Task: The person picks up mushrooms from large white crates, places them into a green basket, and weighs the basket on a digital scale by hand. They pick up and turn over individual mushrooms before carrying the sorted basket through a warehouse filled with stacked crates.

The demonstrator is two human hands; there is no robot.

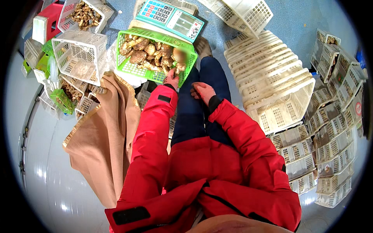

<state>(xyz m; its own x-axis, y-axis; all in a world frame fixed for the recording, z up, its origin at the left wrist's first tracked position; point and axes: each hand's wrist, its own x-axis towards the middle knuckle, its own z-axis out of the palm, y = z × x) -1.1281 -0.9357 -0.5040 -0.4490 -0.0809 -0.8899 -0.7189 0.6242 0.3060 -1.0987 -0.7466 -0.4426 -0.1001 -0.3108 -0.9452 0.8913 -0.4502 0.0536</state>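
Observation:
A bright green plastic basket (122,69) full of brown-capped mushrooms (138,57) stands ahead of me, against the near side of a teal digital scale (171,18). My left hand (171,79) reaches over the basket's near rim, its fingers closed at a mushroom there; the fingertips are partly hidden among the stems. Above my thighs, to the right of the basket, my right hand (203,92) hangs with loosely curled fingers slightly apart and nothing visible in them. One patch at the basket's right end is blurred.
Nested white crates (268,73) form a long stack at my right, with more crates (334,155) beyond. At far left are a crate of mushrooms (84,16) and a white crate (79,56) on its side. A tan blanket (107,132) drapes beside my left arm.

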